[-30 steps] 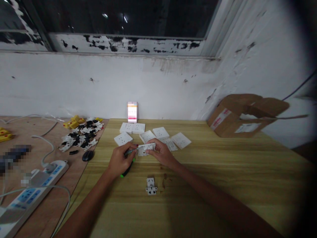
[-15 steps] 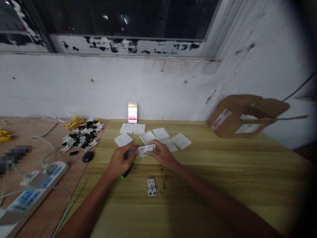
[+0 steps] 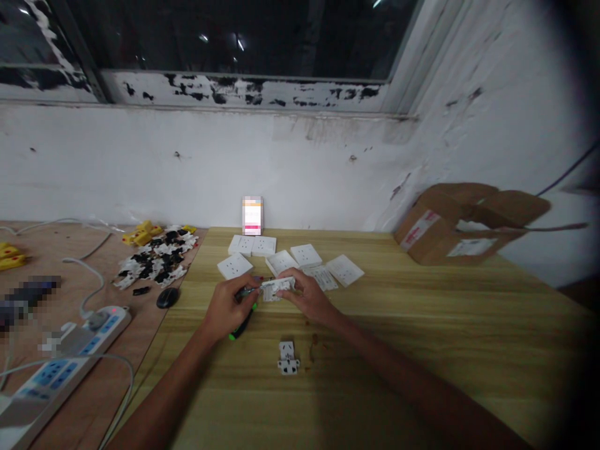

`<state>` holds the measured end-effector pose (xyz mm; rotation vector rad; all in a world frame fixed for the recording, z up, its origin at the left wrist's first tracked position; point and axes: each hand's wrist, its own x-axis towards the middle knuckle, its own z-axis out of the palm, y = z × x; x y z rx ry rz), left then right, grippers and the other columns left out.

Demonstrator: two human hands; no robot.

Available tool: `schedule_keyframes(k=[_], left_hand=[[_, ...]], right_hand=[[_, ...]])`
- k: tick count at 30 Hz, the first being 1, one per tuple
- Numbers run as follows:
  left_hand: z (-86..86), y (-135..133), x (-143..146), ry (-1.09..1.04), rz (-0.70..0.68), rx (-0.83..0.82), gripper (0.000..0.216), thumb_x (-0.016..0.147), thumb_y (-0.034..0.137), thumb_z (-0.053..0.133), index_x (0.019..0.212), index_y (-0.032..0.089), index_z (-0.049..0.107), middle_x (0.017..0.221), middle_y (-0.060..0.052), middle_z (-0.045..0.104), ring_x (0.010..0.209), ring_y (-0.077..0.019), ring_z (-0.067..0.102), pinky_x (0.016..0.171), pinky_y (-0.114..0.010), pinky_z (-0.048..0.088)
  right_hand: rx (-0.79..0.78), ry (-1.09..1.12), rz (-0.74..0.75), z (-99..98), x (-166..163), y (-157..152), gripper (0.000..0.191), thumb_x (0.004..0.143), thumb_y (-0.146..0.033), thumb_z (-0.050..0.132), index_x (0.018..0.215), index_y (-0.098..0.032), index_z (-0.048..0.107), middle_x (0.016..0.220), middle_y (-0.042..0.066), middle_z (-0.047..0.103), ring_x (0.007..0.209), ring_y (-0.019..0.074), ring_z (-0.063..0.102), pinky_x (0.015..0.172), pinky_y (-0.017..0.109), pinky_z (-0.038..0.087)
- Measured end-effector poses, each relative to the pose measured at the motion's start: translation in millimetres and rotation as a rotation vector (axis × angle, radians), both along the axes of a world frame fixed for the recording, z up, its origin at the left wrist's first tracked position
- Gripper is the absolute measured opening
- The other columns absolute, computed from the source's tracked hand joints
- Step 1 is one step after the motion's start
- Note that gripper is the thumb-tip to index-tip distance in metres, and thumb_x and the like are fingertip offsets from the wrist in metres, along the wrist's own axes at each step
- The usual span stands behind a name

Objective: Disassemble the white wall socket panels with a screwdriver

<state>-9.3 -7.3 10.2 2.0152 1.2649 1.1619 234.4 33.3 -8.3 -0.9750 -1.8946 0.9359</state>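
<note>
With my left hand (image 3: 227, 306) grasping the slim tool (image 3: 246, 291), I should brace the white part (image 3: 272, 290), pinched in my right hand (image 3: 310, 297), and align the two.

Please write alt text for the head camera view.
A person's right hand holds a white socket part while the left hand holds a slim tool pointed at it, above a wooden table. White socket plates lie just beyond, before a lit phone; a cardboard box sits at the right.
</note>
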Motion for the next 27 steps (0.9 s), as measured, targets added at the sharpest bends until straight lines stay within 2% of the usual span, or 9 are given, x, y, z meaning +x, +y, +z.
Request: schedule_keyframes(k=[7,11,16,21,27], left_hand=[[-0.3,-0.2,3.6,-0.075,-0.012,-0.067,0.017,0.092,0.032,0.066,0.085,0.017,0.066,0.081,-0.001,0.073,0.070,-0.0145,0.061,0.065,-0.024,0.044],[1.5,-1.1,3.8,-0.052,-0.018,-0.066,0.017,0.094,0.032,0.065,0.086,0.017,0.066,0.084,-0.001,0.073,0.071,-0.0144,0.061,0.067,-0.024,0.044],[2.3,-2.4,2.9,0.014,-0.003,-0.027,0.015,0.094,0.031,0.065,0.086,0.018,0.067,0.081,-0.001,0.071,0.071,-0.0149,0.060,0.068,-0.025,0.043],[-2.0,-1.6,3.4,-0.043,0.007,-0.077,0.021,0.094,0.036,0.066,0.083,0.017,0.065,0.071,0.001,0.064,0.063,-0.0130,0.053,0.062,-0.024,0.038],[-4.2,-0.2,4.3,-0.094,-0.012,-0.098,0.026,0.093,0.039,0.067,0.081,0.017,0.066,0.069,0.001,0.063,0.061,-0.0129,0.050,0.060,-0.025,0.036]], right_hand=[[0.026,-0.020,0.045,4.3,-0.7,-3.4,0.024,0.092,-0.035,0.070,0.113,-0.023,0.067,0.107,0.003,0.073,0.101,0.0238,0.066,0.092,0.036,0.048],[0.069,-0.011,0.085,4.1,-1.5,-4.9,0.021,0.096,-0.031,0.065,0.116,-0.023,0.063,0.113,0.004,0.069,0.106,0.0233,0.063,0.095,0.036,0.047],[0.111,-0.018,0.100,1.9,-1.8,-6.6,0.021,0.098,-0.028,0.062,0.119,-0.024,0.062,0.113,0.005,0.064,0.107,0.0227,0.061,0.096,0.036,0.046],[0.121,-0.022,0.116,2.5,-1.5,-6.4,0.021,0.099,-0.027,0.061,0.120,-0.024,0.061,0.111,0.005,0.063,0.104,0.0220,0.060,0.092,0.035,0.046],[0.109,-0.011,0.133,3.0,-0.8,-5.7,0.019,0.099,-0.027,0.061,0.118,-0.025,0.062,0.110,0.004,0.063,0.101,0.0218,0.061,0.091,0.035,0.046]])
